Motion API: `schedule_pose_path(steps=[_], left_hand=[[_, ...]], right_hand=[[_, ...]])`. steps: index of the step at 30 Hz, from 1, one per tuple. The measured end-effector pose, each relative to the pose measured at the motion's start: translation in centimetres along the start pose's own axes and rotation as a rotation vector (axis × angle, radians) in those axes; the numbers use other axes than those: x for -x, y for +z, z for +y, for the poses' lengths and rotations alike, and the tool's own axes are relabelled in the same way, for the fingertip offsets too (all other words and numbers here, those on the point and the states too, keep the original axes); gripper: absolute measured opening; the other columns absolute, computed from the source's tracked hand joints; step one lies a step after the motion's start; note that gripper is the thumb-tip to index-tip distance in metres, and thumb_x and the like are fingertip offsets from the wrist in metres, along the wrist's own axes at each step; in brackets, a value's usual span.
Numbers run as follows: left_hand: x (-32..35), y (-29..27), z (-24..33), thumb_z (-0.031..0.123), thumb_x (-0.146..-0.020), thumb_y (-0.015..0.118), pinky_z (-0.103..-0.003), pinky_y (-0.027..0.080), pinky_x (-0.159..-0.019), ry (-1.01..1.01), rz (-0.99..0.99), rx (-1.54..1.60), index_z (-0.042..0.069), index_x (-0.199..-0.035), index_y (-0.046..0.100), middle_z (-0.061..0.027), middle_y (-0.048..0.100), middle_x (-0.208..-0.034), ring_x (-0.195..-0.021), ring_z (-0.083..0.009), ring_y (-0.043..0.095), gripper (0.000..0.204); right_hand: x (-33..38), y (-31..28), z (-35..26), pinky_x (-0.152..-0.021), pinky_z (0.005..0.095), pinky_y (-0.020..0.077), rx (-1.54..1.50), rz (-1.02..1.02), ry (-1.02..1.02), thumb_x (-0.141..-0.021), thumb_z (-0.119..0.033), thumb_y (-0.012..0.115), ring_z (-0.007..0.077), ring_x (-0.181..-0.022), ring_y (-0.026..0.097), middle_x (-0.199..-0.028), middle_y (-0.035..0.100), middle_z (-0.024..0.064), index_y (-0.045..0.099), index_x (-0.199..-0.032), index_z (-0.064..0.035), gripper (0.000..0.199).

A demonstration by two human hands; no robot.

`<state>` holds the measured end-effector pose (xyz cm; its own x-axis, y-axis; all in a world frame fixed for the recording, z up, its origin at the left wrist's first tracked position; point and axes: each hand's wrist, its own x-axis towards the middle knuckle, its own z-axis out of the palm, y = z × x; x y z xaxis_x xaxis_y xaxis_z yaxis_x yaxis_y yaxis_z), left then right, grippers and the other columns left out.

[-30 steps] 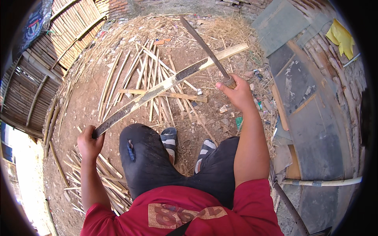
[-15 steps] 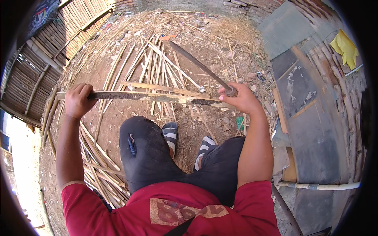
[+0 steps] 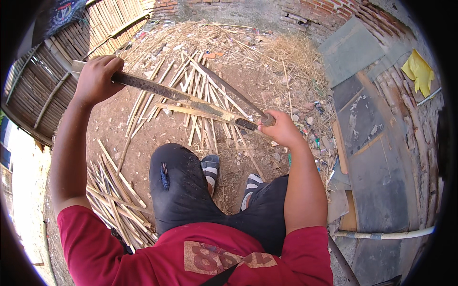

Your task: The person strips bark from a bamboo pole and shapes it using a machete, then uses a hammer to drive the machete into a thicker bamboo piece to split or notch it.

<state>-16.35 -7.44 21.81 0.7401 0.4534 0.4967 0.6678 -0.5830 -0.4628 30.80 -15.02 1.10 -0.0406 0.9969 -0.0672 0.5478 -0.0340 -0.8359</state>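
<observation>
Bamboo strip, long and partly dark on its surface, is held slantwise in the head view above the ground, with its left end farther off and its right end nearer. It is gripped near the left end by the left hand, whose fingers are wrapped round it, and a short stub is left showing beyond the fist. The handle of a long blade is enclosed by the right hand, its fingers curled narrowly, and the thumb is set beside the strip's right end; whether the strip is also pinched there cannot be told. The blade is pointed to the far left, along the strip's far side and well apart from the left hand, probably so that those fingers are spared. The hands are set wide apart, it seems, so that the strip's whole length can be steadied

On the ground beyond the strip, slender split pieces are spread in a far pile, while a near pile is laid to the left of the left knee, perhaps so that room is left for the sandals. At the right, a dark board is placed, and farther off a yellow cloth is seen
</observation>
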Motion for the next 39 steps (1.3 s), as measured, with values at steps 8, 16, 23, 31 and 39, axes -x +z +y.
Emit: schedule_pose_path(steps=[8, 16, 23, 31, 39], left_hand=[[0.3, 0.8, 5.1, 0.027, -0.071, 0.093, -0.050, 0.040, -0.112, 0.064, 0.483, -0.101, 0.012, -0.147, 0.042, -0.0183, 0.048, -0.145, -0.137, -0.0356, 0.047, 0.092], [-1.7, 11.7, 27.5, 0.035, -0.086, 0.083, -0.046, 0.047, -0.107, -0.426, -0.275, 1.010, -0.003, -0.143, 0.047, -0.0265, 0.056, -0.135, -0.124, -0.0387, 0.059, 0.078], [-7.2, 15.3, 36.9, 0.028, -0.100, 0.066, -0.048, 0.053, -0.084, -0.652, -0.198, 1.388, -0.003, -0.126, 0.058, -0.0273, 0.069, -0.100, -0.096, -0.0399, 0.070, 0.041], [-7.7, 14.5, 33.9, 0.028, -0.095, 0.073, -0.037, 0.052, -0.062, -0.751, -0.022, 1.341, -0.003, -0.110, 0.063, -0.0150, 0.069, -0.077, -0.067, -0.0216, 0.067, 0.036], [-8.3, 14.4, 25.9, 0.033, -0.088, 0.082, -0.034, 0.052, -0.065, -0.716, -0.135, 1.233, -0.004, -0.110, 0.067, -0.0132, 0.071, -0.080, -0.069, -0.0176, 0.066, 0.046]], right_hand=[[-1.0, -0.2, 0.4, -0.085, 0.0364, 0.0535, -0.080, 0.250, -0.084, -0.086, -0.018, 0.079, 0.0234, -0.091, 0.072, -0.101, 0.075, 0.0128, 0.070, -0.116, 0.0005, 0.036], [-0.9, 1.0, -2.1, -0.079, 0.0309, 0.0519, -0.627, 0.429, -0.146, -0.086, -0.011, 0.079, 0.0128, -0.083, 0.066, -0.091, 0.071, 0.0032, 0.069, -0.101, -0.0036, 0.020], [0.3, 1.0, -2.0, -0.069, 0.0282, 0.0496, -0.950, 0.514, -0.188, -0.087, -0.002, 0.076, 0.0109, -0.072, 0.059, -0.098, 0.064, 0.0056, 0.057, -0.083, -0.0093, 0.021], [0.8, -3.1, 0.9, -0.066, 0.0296, 0.0483, -0.433, 0.715, -0.181, -0.089, -0.024, 0.081, 0.0113, -0.067, 0.060, -0.083, 0.071, 0.0039, 0.069, -0.116, -0.0005, 0.038], [2.5, -3.8, -1.3, -0.065, 0.0392, 0.0518, 0.055, 0.622, -0.211, -0.087, -0.037, 0.082, 0.0255, -0.070, 0.070, -0.077, 0.071, 0.0142, 0.070, -0.106, -0.0057, 0.039]])
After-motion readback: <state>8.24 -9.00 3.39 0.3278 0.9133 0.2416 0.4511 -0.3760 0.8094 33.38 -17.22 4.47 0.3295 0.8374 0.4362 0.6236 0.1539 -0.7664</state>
